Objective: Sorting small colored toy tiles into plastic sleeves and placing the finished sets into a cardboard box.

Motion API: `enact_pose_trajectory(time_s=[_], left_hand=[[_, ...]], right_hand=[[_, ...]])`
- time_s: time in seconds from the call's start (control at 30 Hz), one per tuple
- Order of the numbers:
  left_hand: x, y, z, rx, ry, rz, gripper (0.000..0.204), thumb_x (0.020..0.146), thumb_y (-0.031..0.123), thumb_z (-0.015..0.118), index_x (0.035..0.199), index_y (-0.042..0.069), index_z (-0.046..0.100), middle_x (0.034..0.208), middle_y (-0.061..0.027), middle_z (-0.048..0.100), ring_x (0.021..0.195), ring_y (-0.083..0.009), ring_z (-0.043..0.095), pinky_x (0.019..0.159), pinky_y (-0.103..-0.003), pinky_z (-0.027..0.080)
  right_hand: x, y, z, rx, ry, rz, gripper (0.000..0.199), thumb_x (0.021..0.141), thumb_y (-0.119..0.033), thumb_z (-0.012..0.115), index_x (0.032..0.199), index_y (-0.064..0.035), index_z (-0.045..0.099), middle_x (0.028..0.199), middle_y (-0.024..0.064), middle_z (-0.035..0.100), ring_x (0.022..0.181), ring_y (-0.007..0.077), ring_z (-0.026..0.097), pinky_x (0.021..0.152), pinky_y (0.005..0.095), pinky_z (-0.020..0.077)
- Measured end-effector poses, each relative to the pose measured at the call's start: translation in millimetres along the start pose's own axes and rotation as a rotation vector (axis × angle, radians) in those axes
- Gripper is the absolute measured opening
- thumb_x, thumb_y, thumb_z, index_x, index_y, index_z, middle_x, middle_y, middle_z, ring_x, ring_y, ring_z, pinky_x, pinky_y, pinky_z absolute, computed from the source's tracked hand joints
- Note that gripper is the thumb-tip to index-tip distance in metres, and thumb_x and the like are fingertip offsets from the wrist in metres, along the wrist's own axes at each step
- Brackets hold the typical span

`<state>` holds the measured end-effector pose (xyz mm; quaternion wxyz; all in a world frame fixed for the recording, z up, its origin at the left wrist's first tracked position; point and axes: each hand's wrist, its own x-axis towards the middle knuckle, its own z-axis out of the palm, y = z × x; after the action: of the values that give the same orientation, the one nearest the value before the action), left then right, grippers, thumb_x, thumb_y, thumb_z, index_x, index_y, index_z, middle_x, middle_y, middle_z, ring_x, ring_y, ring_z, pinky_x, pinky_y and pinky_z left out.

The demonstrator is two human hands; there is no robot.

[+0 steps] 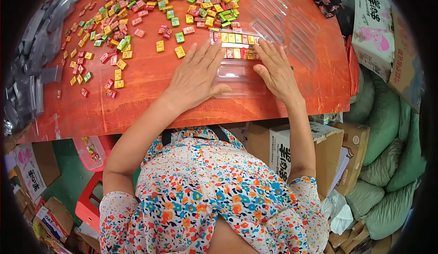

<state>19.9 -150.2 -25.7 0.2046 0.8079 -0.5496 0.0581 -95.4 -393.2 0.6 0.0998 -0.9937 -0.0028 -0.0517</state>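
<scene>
- Head view, step in hand: we see the clear plastic tray [237,67] flat on the red table [150,103], near its front edge. Its far rows hold small square candies [235,38]; the near rows are bare.
- Head view, hands: the left hand [196,73] rests open, palm down, on the tray's left side, grasping nothing. The right hand [275,69] lies open along the tray's right side, fingers [264,48] touching the filled rows, also grasping nothing.
- Head view, technique: we judge that both palms should press evenly so the tray stays flat, and fingertips should seat each candy square in its pocket.
- Head view, supply: loose candies [137,21] lie scattered beyond the tray, to its left.
- Head view, limits: we cannot tell pocket outlines in the transparent tray. Spare clear trays [283,16] beyond it blur into the table. The grey stack [32,62] far left of the tray is cut by the rim.
</scene>
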Motion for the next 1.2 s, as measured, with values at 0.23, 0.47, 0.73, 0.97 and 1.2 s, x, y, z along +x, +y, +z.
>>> enact_pose_trajectory(time_s=[0.23, 0.47, 0.73, 0.97, 1.2], left_hand=[[-24, -3, -16, 0.005, -0.029, -0.072, 0.091, 0.084, 0.061, 0.059, 0.145, -0.002, 0.037, 0.153, -0.0173, 0.035, 0.144, -0.0328, 0.029, 0.119, -0.049, 0.019], [-32, 1, -18, -0.035, -0.047, -0.074, 0.091, 0.084, 0.058, 0.060, 0.148, 0.000, 0.032, 0.155, -0.0163, 0.032, 0.144, -0.0332, 0.028, 0.119, -0.050, 0.020], [-53, -11, -27, 0.031, -0.036, -0.157, 0.090, 0.084, 0.059, 0.060, 0.146, -0.002, 0.035, 0.153, -0.0175, 0.036, 0.143, -0.0338, 0.031, 0.118, -0.050, 0.022], [-60, -44, -31, 0.220, 0.102, -0.373, 0.084, 0.089, 0.057, 0.057, 0.145, -0.002, 0.037, 0.152, -0.0196, 0.036, 0.144, -0.0339, 0.030, 0.118, -0.049, 0.020], [-21, -76, -26, 0.233, 0.193, -0.270, 0.059, 0.096, 0.032, 0.052, 0.141, -0.004, 0.041, 0.149, -0.0218, 0.039, 0.140, -0.0342, 0.035, 0.117, -0.047, 0.023]], right_hand=[[17, -12, 0, -0.060, 0.041, -0.061, 0.050, 0.100, -0.039, 0.049, 0.140, -0.0108, 0.051, 0.150, 0.0108, 0.043, 0.141, 0.0303, 0.035, 0.117, 0.0480, 0.0232], [11, -21, 12, -0.176, -0.002, -0.083, 0.051, 0.099, -0.040, 0.051, 0.140, -0.0090, 0.051, 0.151, 0.0086, 0.043, 0.142, 0.0305, 0.034, 0.117, 0.0470, 0.0237], [47, -35, 5, 0.103, 0.113, -0.099, 0.042, 0.100, -0.032, 0.053, 0.132, -0.0042, 0.058, 0.144, 0.0160, 0.049, 0.137, 0.0349, 0.041, 0.114, 0.0468, 0.0308], [102, -86, 24, 0.031, 0.108, -0.303, 0.049, 0.098, -0.029, 0.056, 0.139, -0.0038, 0.048, 0.147, 0.0185, 0.044, 0.135, 0.0356, 0.043, 0.112, 0.0476, 0.0333], [146, -92, 52, -0.098, 0.061, -0.325, 0.051, 0.097, -0.024, 0.055, 0.142, -0.0022, 0.043, 0.146, 0.0205, 0.044, 0.138, 0.0410, 0.036, 0.114, 0.0491, 0.0294]])
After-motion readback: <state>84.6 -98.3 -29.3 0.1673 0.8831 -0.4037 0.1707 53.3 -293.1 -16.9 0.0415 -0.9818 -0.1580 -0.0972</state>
